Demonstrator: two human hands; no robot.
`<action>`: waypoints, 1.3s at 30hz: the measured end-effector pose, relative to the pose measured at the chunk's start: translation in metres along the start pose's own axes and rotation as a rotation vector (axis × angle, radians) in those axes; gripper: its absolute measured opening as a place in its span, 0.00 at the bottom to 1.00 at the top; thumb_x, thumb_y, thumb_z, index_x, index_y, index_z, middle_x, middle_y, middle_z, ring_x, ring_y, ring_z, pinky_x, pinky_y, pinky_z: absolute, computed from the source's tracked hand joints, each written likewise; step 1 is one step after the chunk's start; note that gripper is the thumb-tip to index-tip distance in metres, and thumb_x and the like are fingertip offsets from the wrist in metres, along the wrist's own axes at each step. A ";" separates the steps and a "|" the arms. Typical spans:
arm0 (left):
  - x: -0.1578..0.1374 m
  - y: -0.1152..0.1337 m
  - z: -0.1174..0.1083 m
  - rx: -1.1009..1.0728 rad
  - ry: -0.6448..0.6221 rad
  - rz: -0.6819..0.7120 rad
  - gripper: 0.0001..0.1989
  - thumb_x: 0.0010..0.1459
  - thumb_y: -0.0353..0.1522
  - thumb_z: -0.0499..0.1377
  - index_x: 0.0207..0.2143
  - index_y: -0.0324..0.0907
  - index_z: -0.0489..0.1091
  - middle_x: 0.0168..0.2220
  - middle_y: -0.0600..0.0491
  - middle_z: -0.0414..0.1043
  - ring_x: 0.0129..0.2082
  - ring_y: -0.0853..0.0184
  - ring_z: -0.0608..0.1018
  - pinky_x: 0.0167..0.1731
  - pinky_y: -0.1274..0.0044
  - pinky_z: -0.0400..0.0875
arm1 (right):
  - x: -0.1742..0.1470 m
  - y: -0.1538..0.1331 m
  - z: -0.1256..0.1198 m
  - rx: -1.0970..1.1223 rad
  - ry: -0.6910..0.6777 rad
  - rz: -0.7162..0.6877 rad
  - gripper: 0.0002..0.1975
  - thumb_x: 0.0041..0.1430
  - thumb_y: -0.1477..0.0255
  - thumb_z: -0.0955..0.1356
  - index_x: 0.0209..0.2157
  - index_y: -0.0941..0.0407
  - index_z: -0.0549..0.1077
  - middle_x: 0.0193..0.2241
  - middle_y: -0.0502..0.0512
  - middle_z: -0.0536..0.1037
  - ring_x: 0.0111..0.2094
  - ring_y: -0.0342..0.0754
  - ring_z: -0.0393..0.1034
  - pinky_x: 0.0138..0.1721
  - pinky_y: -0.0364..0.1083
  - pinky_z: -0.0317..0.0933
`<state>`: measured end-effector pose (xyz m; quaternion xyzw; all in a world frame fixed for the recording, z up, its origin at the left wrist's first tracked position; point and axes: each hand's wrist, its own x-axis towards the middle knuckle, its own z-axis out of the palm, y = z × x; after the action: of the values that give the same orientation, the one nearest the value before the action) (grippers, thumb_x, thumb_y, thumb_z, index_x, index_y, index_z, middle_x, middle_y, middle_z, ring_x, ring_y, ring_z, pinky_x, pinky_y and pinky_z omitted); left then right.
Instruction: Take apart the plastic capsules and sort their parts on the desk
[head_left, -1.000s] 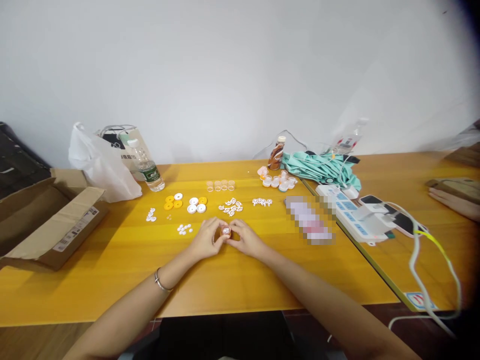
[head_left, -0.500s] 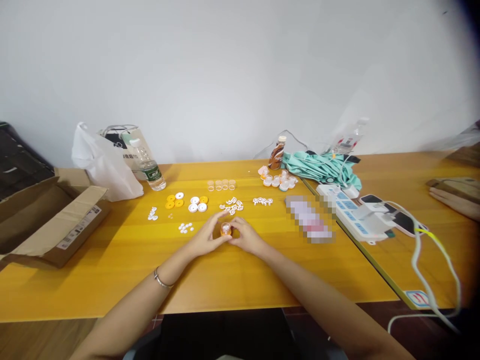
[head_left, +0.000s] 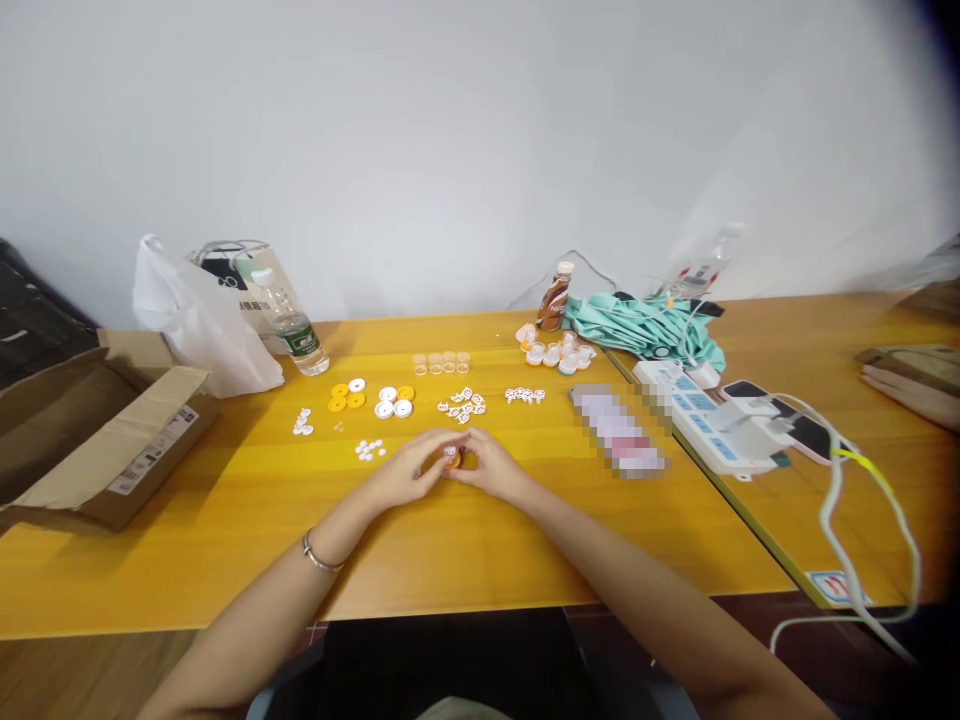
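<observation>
Head view: left grip (head_left: 407, 471) and right grip (head_left: 495, 470) narrow around orange piece (head_left: 452, 461), 4 cups (head_left: 436, 365) beyond white cutouts (head_left: 454, 411).

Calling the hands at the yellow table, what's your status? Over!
Left hand and right hand: close around one small orange piece. Piece partly hidden between them. In the way: nothing seen; white cutout pieces lie just beyond.

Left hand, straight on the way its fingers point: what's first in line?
Likely the right hand, whose fingers face those of the left hand around the small orange piece. Depth is unclear; they may already touch.
</observation>
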<state>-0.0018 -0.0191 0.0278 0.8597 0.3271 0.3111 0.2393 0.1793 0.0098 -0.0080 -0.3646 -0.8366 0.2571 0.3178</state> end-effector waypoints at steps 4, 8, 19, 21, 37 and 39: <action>0.000 -0.003 0.001 0.124 0.093 -0.097 0.17 0.57 0.38 0.54 0.49 0.44 0.65 0.41 0.48 0.67 0.43 0.62 0.70 0.47 0.68 0.65 | 0.000 0.000 0.000 0.011 -0.009 -0.004 0.10 0.46 0.69 0.72 0.33 0.57 0.72 0.30 0.52 0.70 0.35 0.46 0.65 0.38 0.46 0.59; -0.001 -0.001 -0.003 0.076 0.106 -0.068 0.25 0.57 0.37 0.55 0.56 0.46 0.55 0.52 0.45 0.61 0.53 0.59 0.64 0.54 0.65 0.59 | -0.001 0.000 0.000 0.036 -0.016 -0.006 0.12 0.47 0.69 0.72 0.35 0.55 0.73 0.31 0.52 0.70 0.35 0.46 0.65 0.39 0.46 0.59; -0.001 -0.001 -0.003 0.103 0.022 -0.057 0.28 0.55 0.39 0.58 0.57 0.46 0.55 0.52 0.45 0.59 0.53 0.58 0.64 0.53 0.64 0.59 | 0.000 0.000 -0.001 0.019 -0.014 -0.009 0.12 0.45 0.70 0.72 0.34 0.56 0.72 0.30 0.52 0.69 0.34 0.46 0.64 0.37 0.46 0.59; -0.001 0.000 -0.004 0.039 -0.024 -0.016 0.24 0.59 0.36 0.53 0.57 0.46 0.53 0.55 0.45 0.58 0.55 0.60 0.63 0.55 0.66 0.58 | 0.000 0.001 -0.001 0.021 -0.005 -0.008 0.11 0.46 0.70 0.72 0.33 0.57 0.72 0.30 0.52 0.69 0.34 0.46 0.64 0.38 0.46 0.59; -0.003 -0.002 -0.002 0.088 0.058 -0.133 0.30 0.52 0.41 0.60 0.56 0.46 0.56 0.48 0.46 0.64 0.50 0.58 0.67 0.51 0.64 0.61 | 0.000 0.001 -0.001 0.030 -0.014 -0.022 0.12 0.45 0.69 0.73 0.31 0.56 0.70 0.29 0.51 0.69 0.33 0.46 0.64 0.37 0.46 0.58; -0.002 -0.003 -0.003 0.059 0.039 -0.095 0.30 0.54 0.40 0.59 0.57 0.46 0.53 0.53 0.45 0.59 0.53 0.58 0.64 0.53 0.64 0.59 | -0.001 0.001 -0.001 0.036 -0.012 -0.023 0.12 0.46 0.69 0.72 0.32 0.57 0.70 0.29 0.51 0.69 0.33 0.46 0.64 0.37 0.45 0.58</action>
<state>-0.0064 -0.0181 0.0270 0.8436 0.3811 0.3063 0.2222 0.1810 0.0102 -0.0081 -0.3474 -0.8381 0.2706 0.3220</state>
